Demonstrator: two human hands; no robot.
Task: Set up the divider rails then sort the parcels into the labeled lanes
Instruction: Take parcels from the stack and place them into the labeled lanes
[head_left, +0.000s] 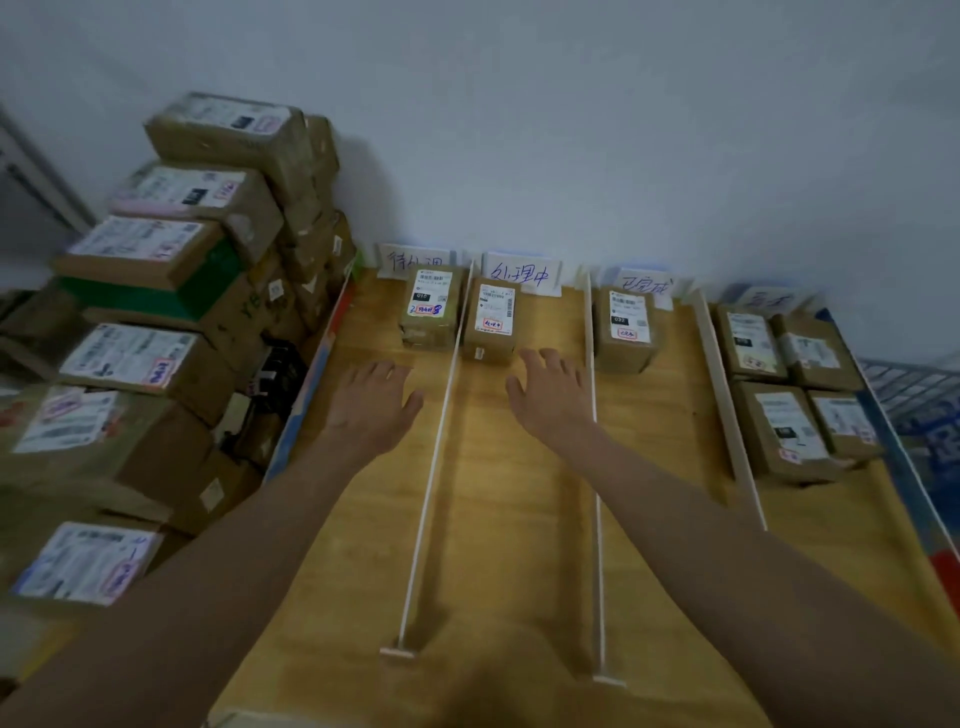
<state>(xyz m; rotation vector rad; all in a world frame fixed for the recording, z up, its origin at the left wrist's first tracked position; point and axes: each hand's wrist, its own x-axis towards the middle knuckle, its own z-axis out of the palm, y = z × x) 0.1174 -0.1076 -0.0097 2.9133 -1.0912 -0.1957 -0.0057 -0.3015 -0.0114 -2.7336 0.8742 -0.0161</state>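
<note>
Both hands above desk (519, 519), fingers spread, holding nothing: left hand (371, 402) first lane, right hand (550, 395) beside second-lane parcel (491, 322).

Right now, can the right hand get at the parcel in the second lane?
Probably yes. The right hand hovers open in that lane, just short of the parcel, with bare table between them. The rails either side don't block it.
</note>
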